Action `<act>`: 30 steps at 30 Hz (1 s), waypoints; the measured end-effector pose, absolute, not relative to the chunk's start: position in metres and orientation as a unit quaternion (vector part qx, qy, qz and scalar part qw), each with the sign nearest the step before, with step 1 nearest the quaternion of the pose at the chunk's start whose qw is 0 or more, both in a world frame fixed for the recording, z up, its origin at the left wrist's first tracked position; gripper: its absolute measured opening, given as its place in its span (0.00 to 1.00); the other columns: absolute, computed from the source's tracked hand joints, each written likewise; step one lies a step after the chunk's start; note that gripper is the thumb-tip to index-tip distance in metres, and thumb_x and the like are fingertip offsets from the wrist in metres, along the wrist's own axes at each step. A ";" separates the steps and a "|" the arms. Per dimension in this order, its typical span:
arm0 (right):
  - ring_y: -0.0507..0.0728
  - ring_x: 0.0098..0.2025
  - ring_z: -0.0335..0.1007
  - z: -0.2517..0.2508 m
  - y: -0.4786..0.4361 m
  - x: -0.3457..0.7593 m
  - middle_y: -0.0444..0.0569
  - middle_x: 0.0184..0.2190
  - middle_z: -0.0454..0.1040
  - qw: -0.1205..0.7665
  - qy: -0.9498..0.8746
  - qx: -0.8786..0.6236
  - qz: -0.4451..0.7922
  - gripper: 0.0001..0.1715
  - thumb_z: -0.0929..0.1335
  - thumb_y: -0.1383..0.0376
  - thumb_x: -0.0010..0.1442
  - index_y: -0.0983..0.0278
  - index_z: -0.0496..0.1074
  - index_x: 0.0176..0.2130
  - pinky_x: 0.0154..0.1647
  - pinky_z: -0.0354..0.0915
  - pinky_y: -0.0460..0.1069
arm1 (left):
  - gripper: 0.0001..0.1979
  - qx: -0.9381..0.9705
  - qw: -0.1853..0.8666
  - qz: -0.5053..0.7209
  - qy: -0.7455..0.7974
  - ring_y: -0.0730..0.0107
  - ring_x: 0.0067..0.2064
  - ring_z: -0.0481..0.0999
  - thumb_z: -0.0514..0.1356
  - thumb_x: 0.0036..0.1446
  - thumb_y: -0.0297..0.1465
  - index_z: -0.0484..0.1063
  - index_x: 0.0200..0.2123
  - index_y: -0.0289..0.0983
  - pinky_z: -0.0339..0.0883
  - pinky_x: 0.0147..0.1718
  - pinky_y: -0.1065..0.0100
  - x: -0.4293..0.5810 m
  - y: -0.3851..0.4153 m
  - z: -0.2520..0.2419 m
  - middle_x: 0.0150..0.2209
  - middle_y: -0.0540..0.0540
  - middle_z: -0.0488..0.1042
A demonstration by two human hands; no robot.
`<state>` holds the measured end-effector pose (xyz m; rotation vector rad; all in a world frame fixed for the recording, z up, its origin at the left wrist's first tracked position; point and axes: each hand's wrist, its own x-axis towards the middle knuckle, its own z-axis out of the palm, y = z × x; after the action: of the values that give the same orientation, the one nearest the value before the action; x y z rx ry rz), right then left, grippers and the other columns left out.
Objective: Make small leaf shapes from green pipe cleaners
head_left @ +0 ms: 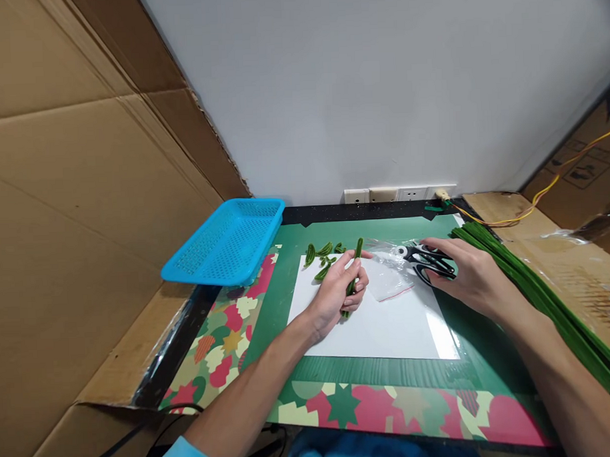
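Two hands over the sheet (379,332): left hand (337,291) clenched round a green stem (358,248) near its top edge, right hand (469,276) laid on the scissors (426,261), grip unclear, so any cut calls for lifting them across.

Table, green patterned cover (282,302): white sheet (379,332) ctr; blue mesh basket (225,241) L rear corner; long green pipe-cleaner bundle (542,293) along R edge; scissors (429,259) by sheet's R rear corner.

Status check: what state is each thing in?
Left hand: closed around a green stem piece.
Right hand: laid over the scissors, grip unclear.
Blue basket: upright, at the mat's far left corner.
Plastic bag: flat on the white sheet.
Cut pieces: bent, loose.
Long stems: straight, bundled.
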<state>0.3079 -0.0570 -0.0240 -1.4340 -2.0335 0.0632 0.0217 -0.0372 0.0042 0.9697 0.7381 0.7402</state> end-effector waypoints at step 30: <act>0.52 0.25 0.67 -0.019 -0.098 0.212 0.47 0.31 0.72 0.396 -0.424 -0.136 0.803 0.32 0.62 0.40 0.71 0.64 0.69 0.55 0.27 0.66 0.46 | 0.15 0.462 0.618 0.527 0.356 0.84 0.19 0.51 0.60 0.69 0.45 0.70 0.52 0.44 0.44 0.15 0.79 0.018 -0.030 0.005 0.31 0.56 0.61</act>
<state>0.2122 -0.0983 -0.0193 -0.3444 -1.0754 2.0341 0.0182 -0.0301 0.0047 1.0641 0.8195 1.2124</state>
